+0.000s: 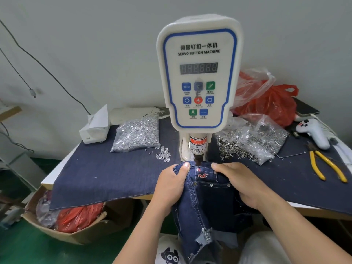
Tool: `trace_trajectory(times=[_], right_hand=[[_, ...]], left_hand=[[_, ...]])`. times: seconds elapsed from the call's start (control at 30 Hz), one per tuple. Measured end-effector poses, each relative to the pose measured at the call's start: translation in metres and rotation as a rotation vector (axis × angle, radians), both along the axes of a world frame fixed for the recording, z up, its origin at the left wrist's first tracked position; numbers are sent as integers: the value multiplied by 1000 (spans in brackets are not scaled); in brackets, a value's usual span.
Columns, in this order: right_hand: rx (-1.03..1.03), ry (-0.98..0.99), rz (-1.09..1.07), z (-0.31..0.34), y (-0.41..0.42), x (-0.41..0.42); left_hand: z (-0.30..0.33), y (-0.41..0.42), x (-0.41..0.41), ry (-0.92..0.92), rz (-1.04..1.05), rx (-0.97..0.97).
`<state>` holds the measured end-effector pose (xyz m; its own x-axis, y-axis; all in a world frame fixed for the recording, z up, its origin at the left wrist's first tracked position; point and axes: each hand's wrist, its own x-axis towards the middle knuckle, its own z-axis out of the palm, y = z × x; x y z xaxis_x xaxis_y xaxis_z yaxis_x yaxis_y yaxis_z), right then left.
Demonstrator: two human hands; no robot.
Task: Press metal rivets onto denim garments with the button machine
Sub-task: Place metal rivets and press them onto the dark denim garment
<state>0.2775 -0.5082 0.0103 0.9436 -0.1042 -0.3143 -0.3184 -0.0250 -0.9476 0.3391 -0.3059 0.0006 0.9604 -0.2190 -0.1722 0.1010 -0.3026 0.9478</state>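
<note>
Denim garment (205,189) held under the button machine (199,73) at the table's (51,178) front edge.
Left hand (169,185) and right hand (242,183) each grasp its upper edge; 2 rivet bags lie behind.

We've one head cam, wide-angle, looking fwd and down, close on the button machine (198,73) ahead, table (47,181) spreading left, right and far.

Bright, even overhead light, soft shadows; wide-angle bending at edges (table (57,174) rim curves); slight softness throughout, no glare.
</note>
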Motion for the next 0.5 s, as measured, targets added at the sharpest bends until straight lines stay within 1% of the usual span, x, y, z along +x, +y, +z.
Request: trace_trajectory(times=[0.1, 0.23, 0.33, 0.43, 0.5], right_hand=[[80, 11, 28, 3, -2, 0], [275, 35, 106, 10, -4, -4], [384, 93, 178, 9, -8, -14], [369, 104, 272, 8, -11, -25], [325, 91, 298, 10, -13, -30]], left_hand=[[3, 3, -1, 83, -35, -81], [12, 12, -10, 271, -88, -309], [19, 22, -21, 384, -187, -367], [26, 32, -33, 482, -245, -367], [27, 38, -38, 492, -285, -344]])
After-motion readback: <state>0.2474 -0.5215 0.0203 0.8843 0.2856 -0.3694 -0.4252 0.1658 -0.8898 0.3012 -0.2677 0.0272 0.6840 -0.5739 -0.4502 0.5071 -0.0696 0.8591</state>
